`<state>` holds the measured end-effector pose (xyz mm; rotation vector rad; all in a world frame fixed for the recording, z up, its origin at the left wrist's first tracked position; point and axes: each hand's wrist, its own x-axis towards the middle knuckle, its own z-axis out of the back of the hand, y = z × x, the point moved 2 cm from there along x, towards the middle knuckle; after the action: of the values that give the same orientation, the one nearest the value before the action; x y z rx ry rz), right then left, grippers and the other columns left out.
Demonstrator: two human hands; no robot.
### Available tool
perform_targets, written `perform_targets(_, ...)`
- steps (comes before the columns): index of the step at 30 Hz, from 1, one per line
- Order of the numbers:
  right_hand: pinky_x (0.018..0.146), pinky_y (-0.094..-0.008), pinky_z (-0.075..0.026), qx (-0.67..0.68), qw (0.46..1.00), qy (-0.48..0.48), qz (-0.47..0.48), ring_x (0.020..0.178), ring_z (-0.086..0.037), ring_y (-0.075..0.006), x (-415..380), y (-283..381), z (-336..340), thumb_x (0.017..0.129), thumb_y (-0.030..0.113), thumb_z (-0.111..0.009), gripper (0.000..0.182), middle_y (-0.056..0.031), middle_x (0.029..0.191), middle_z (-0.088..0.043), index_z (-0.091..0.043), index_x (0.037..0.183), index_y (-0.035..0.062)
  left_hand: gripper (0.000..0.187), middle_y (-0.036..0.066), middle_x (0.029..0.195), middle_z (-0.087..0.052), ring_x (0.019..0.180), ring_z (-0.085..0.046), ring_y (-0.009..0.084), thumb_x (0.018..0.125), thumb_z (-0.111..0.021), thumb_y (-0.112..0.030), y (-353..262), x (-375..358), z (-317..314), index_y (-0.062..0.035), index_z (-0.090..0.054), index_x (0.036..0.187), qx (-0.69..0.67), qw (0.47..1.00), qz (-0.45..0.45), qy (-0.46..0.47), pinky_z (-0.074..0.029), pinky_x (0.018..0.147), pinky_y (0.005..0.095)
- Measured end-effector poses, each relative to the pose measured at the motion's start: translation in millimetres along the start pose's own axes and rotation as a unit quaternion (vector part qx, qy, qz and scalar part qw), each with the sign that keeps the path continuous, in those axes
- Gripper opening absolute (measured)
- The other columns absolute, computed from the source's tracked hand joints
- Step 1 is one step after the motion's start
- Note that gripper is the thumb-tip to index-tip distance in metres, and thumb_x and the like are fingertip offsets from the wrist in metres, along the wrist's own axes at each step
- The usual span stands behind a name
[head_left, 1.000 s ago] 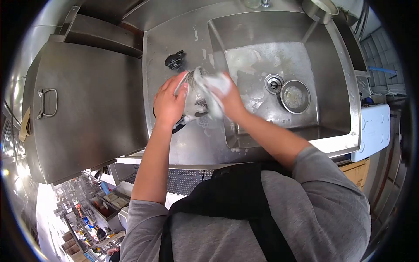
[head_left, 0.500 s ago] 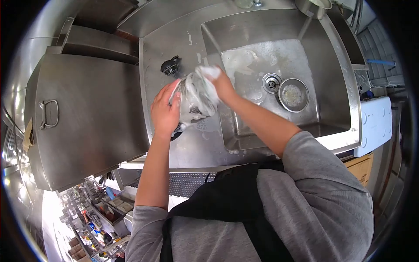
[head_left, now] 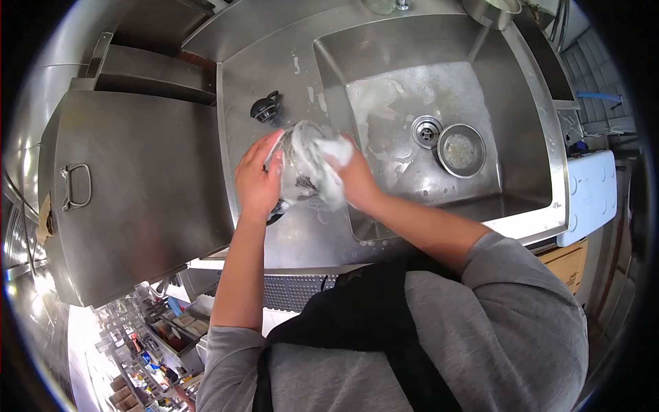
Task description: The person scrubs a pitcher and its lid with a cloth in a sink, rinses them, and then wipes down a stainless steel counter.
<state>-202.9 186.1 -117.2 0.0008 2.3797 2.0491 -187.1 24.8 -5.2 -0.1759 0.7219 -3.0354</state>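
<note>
A rounded, jug-like vessel [head_left: 296, 165] covered in white suds lies on the steel drainboard left of the sink. My left hand [head_left: 257, 175] is wrapped round its left side, and a black part, maybe its handle, shows below the wrist. Against its right side, my right hand [head_left: 355, 175] is closed on a white, foam-covered cloth or sponge [head_left: 335, 150]; motion and lather hide which. Beyond the vessel, a black lid-like piece [head_left: 264, 108] with a small loop rests on the drainboard.
To the right is the deep steel sink [head_left: 384, 58] with wet suds on its floor. Beside its drain [head_left: 427, 132] sits a round metal bowl [head_left: 461, 151] of bubbly water. A steel cabinet [head_left: 137, 192] with a handle stands at left; another metal pot [head_left: 491, 15] is at the back right.
My right hand has come down and slightly toward me along the vessel's right side, with the foamy cloth or sponge. My left hand keeps its hold in nearly the same place.
</note>
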Motion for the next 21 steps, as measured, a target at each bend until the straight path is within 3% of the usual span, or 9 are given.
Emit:
perform_targets(3,0.090,-0.0359,-0.046,-0.096,0.994,-0.048,0.033,0.102,-0.062,-0.0296,43.9,19.6,-9.4,0.087,0.022,-0.065,0.039,-0.0183,0.108,-0.064,-0.055,0.116,-0.0012,0.034,0.001,0.123,-0.060,0.116,-0.054,0.0235,0.089,-0.055,-0.025,-3.5,-0.2,0.4,-0.0248,-0.061,0.122,0.016,1.000,-0.005,0.009,-0.037,0.100,0.0385)
perform_targets(5,0.090,-0.0322,-0.047,0.069,0.987,0.077,-0.124,0.103,-0.061,-0.0223,58.1,-36.1,-7.6,0.091,0.022,-0.061,0.042,-0.0158,0.109,-0.063,-0.049,0.123,-0.0025,0.034,0.001,0.123,-0.060,0.116,-0.054,0.0237,0.089,-0.055,-0.025,-5.9,-2.6,1.4,-0.0248,-0.061,0.122,0.035,0.999,-0.005,0.004,-0.038,0.100,0.0385)
perform_targets(6,0.088,-0.0323,-0.046,0.294,0.940,0.060,-0.161,0.100,-0.061,-0.0245,39.1,-80.4,-14.0,0.086,0.024,-0.066,0.043,-0.0181,0.106,-0.065,-0.052,0.118,-0.0016,0.034,0.001,0.123,-0.060,0.115,-0.054,0.0238,0.089,-0.055,-0.025,-5.7,-1.9,0.6,-0.0249,-0.061,0.122,0.050,0.999,-0.002,-0.001,-0.038,0.100,0.0384)
perform_targets(10,0.086,-0.0377,-0.048,-0.021,0.999,-0.037,0.017,0.103,-0.062,-0.0275,-7.9,13.5,-7.0,0.086,0.024,-0.065,0.035,-0.0181,0.100,-0.066,-0.057,0.109,-0.0015,0.034,0.001,0.122,-0.060,0.115,-0.055,0.0237,0.089,-0.055,-0.025,1.6,-4.8,-1.4,-0.0249,-0.061,0.122,0.040,0.999,-0.013,0.000,-0.038,0.100,0.0381)
perform_targets(15,0.085,-0.0378,-0.047,0.011,0.999,0.026,-0.042,0.099,-0.062,-0.0325,64.6,-24.0,-17.5,0.085,0.026,-0.066,0.039,-0.0209,0.099,-0.064,-0.057,0.111,-0.0010,0.033,0.000,0.122,-0.061,0.114,-0.055,0.0237,0.090,-0.055,-0.026,0.8,-4.7,-1.2,-0.0251,-0.062,0.122,0.031,0.999,-0.004,-0.025,-0.038,0.099,0.0383)
perform_targets(17,0.082,-0.0370,-0.048,0.327,0.933,0.062,-0.134,0.098,-0.062,-0.0352,29.5,-91.9,-18.9,0.084,0.026,-0.067,0.040,-0.0228,0.099,-0.063,-0.056,0.111,-0.0003,0.032,0.001,0.121,-0.061,0.113,-0.055,0.0237,0.090,-0.054,-0.026,-5.1,-4.3,0.0,-0.0249,-0.062,0.122,0.050,0.999,-0.011,-0.018,-0.039,0.098,0.0388)
perform_targets(18,0.082,-0.0370,-0.048,0.324,0.934,0.066,-0.133,0.098,-0.062,-0.0352,14.7,-73.9,-15.9,0.084,0.026,-0.067,0.040,-0.0228,0.099,-0.063,-0.056,0.111,-0.0003,0.032,0.002,0.121,-0.061,0.113,-0.056,0.0238,0.090,-0.054,-0.027,-7.2,-3.4,0.3,-0.0247,-0.062,0.121,0.069,0.997,-0.015,-0.011,-0.039,0.098,0.0393)
perform_targets(20,0.083,-0.0384,-0.048,0.014,0.998,-0.010,-0.064,0.098,-0.061,-0.0378,-15.3,3.4,0.5,0.083,0.025,-0.068,0.043,-0.0229,0.104,-0.062,-0.053,0.115,0.0007,0.032,0.003,0.123,-0.060,0.114,-0.055,0.0245,0.090,-0.053,-0.026,-6.7,-2.5,2.5,-0.0225,-0.062,0.121,0.029,1.000,0.010,-0.003,-0.039,0.098,0.0406)
perform_targets(21,0.083,-0.0384,-0.048,0.012,0.998,-0.008,-0.062,0.098,-0.061,-0.0378,-8.6,32.2,-2.5,0.083,0.025,-0.068,0.043,-0.0229,0.104,-0.062,-0.053,0.115,0.0007,0.032,0.004,0.125,-0.059,0.116,-0.054,0.0252,0.091,-0.053,-0.026,-6.8,1.6,3.6,-0.0203,-0.061,0.121,-0.009,1.000,0.028,0.002,-0.039,0.099,0.0419)
